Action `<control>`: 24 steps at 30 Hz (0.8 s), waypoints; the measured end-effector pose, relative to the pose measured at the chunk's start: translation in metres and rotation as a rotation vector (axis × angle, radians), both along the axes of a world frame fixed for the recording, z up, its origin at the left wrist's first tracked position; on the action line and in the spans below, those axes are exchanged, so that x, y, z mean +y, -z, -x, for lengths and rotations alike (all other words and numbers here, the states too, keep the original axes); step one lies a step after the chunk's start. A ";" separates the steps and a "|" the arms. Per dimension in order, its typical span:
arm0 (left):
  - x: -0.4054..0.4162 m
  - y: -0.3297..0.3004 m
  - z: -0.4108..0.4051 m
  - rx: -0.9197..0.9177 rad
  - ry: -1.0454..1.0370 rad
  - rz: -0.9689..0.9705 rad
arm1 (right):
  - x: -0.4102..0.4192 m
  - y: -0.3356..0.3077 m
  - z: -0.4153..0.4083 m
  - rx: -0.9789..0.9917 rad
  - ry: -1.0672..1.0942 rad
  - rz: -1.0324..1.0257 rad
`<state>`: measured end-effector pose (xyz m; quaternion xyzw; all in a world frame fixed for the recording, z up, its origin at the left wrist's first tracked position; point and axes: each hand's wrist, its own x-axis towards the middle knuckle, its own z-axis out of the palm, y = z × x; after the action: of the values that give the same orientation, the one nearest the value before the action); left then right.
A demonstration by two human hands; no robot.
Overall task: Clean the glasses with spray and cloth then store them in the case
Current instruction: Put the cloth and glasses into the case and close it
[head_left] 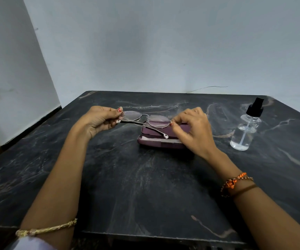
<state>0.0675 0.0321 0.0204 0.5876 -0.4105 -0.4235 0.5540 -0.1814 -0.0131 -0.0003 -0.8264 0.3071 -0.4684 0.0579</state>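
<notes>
Left hand (98,120): fingers curled, pinching the left end of the glasses (146,120) at the hinge, thumb on top with a red-painted nail showing. Right hand (190,129): thumb and forefinger pinch the right end of the frame by the lens rim, the other fingers loosely bent above the case. Glasses held level in the air between both hands, thin metal frame, lenses facing away from the person; both temples are folded inward and cross behind the lenses, one pale tip pointing toward 5 o'clock over the case. Case (161,138): purple hard shell, lying open on the table directly under the right lens and the right hand, pale lining visible in the near half; right part hidden by the hand. Spray bottle (245,129): clear with black pump top, standing upright at 3 o'clock from the case, well apart from it, partly filled with clear liquid. Table (127,186): dark marbled stone. Gold bangle (46,229) on the left wrist; orange bead bracelet (233,183) and a brown band on the right wrist. Cloth not seen.
</notes>
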 end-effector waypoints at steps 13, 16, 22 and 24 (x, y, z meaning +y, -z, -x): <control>-0.014 0.014 0.025 -0.225 0.153 -0.104 | -0.027 0.006 0.030 -0.013 0.050 -0.218; -0.016 0.017 0.031 -0.261 0.190 -0.098 | -0.031 0.006 0.036 0.086 0.088 -0.218; -0.019 0.020 0.040 -0.409 0.242 -0.082 | -0.033 0.008 0.046 0.214 0.124 -0.244; -0.019 0.020 0.041 -0.443 0.248 -0.076 | -0.033 0.008 0.047 0.271 0.123 -0.231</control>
<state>0.0262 0.0133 0.0008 0.6316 -0.5745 -0.3641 0.3721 -0.2283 -0.0458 -0.0083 -0.8494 0.4137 -0.3172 0.0819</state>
